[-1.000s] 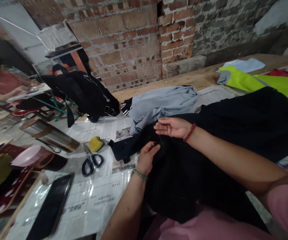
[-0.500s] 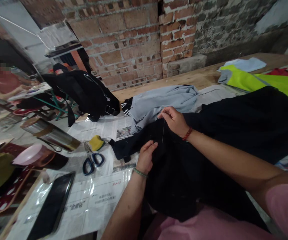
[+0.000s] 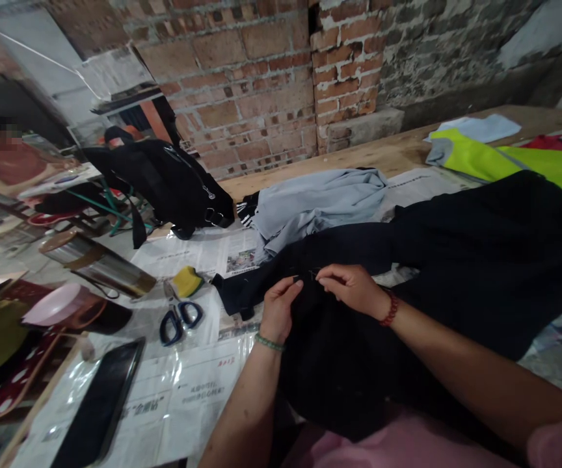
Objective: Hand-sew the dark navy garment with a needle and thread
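The dark garment (image 3: 344, 338), black to navy, lies over my lap and the table. My left hand (image 3: 281, 305) is closed in a pinch on its fabric, thumb on top. Close by on the right, my right hand (image 3: 352, 289) has thumb and forefinger pinched just above the cloth. A fine pale line between the hands looks like a needle with thread (image 3: 314, 272); it is too small to see fully. A few light stitches or thread bits show on the dark cloth.
Newspaper under clear plastic (image 3: 188, 390) covers the table. To the left are blue-handled scissors (image 3: 181, 318), a yellow sponge (image 3: 187, 281), a phone (image 3: 98, 403), a steel flask (image 3: 98, 263) and a lidded cup (image 3: 79, 305). Grey cloth (image 3: 320, 198) and a black bag (image 3: 164, 182) lie behind. A person (image 3: 12, 162) sits far left.
My right hand has come down from above the cloth, where it held a thread taut, to beside my left hand. My left hand has shifted slightly left, still pinching the fabric.
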The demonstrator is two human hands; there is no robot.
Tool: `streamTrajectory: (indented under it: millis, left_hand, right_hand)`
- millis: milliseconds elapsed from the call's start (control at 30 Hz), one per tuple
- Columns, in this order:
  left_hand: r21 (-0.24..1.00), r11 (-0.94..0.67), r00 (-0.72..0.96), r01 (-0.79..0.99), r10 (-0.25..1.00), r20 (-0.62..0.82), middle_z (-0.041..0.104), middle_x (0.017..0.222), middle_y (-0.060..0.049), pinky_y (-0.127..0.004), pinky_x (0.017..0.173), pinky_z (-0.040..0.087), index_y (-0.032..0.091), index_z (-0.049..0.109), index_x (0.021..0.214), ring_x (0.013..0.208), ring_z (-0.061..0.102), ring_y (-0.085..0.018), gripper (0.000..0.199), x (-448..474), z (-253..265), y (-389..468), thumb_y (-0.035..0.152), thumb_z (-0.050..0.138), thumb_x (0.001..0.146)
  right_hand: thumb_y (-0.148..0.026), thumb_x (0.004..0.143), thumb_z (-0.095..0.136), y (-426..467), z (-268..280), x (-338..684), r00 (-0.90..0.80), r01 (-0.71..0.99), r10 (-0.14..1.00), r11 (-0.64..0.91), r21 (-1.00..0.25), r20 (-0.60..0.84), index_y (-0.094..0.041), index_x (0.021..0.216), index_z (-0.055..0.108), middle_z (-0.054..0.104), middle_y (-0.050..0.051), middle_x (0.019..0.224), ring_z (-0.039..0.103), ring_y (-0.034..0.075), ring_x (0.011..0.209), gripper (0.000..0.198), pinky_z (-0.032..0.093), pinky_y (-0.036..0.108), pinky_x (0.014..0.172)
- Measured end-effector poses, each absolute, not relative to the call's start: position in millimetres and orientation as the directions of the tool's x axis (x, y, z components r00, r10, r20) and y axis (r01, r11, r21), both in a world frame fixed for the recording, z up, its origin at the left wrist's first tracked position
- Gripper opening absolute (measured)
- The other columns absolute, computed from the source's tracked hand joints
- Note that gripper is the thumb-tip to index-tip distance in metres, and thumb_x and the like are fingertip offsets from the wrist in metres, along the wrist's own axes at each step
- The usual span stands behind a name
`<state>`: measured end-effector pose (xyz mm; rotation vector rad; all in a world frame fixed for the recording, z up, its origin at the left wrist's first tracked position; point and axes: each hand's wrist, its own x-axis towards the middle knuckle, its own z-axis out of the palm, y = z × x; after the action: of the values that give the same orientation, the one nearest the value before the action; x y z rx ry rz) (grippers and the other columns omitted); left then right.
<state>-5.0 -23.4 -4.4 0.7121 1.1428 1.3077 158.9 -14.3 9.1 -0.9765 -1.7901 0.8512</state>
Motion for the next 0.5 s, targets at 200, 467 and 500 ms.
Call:
streamTrajectory:
  millis: [200,467,500]
  left_hand:
    - [0.941,0.126,-0.134,-0.314,0.975,-0.175,0.062,0.063,0.003,-0.018,0.056,0.043,0.016,0.063,0.069,0.056,0.055,-0.007,0.018,-6.3,-9.2,-22.4,0.019,0.072,0.054]
    - [0.961,0.117,-0.135,-0.250,0.979,-0.155,0.058,0.057,0.005,-0.016,0.045,0.038,0.016,0.062,0.071,0.047,0.050,-0.006,0.020,-6.1,-8.4,-24.1,0.024,0.071,0.055]
    - [0.966,0.110,-0.135,-0.235,0.980,-0.145,0.058,0.057,0.006,-0.016,0.045,0.038,0.016,0.062,0.071,0.047,0.049,-0.006,0.020,-6.0,-8.8,-24.2,0.024,0.071,0.055]
  right_hand:
    - [-0.016,0.073,0.048,-17.2,6.5,157.4,-0.376,0.424,0.880,0.441,-0.791,0.289,-0.018,0.069,0.061,0.060,-0.002,0.060,0.052,0.008,0.053,0.014,0.036,0.018,0.051]
    - [-0.012,0.069,0.045,-16.9,1.7,155.2,-0.379,0.480,0.904,0.377,-0.792,0.200,-0.018,0.064,0.059,0.055,-0.004,0.053,0.046,0.007,0.047,0.016,0.031,0.018,0.048]
    - [-0.012,0.069,0.045,-16.7,1.9,155.0,-0.372,0.484,0.907,0.369,-0.793,0.195,-0.018,0.064,0.059,0.055,-0.004,0.053,0.046,0.007,0.048,0.015,0.031,0.018,0.048]
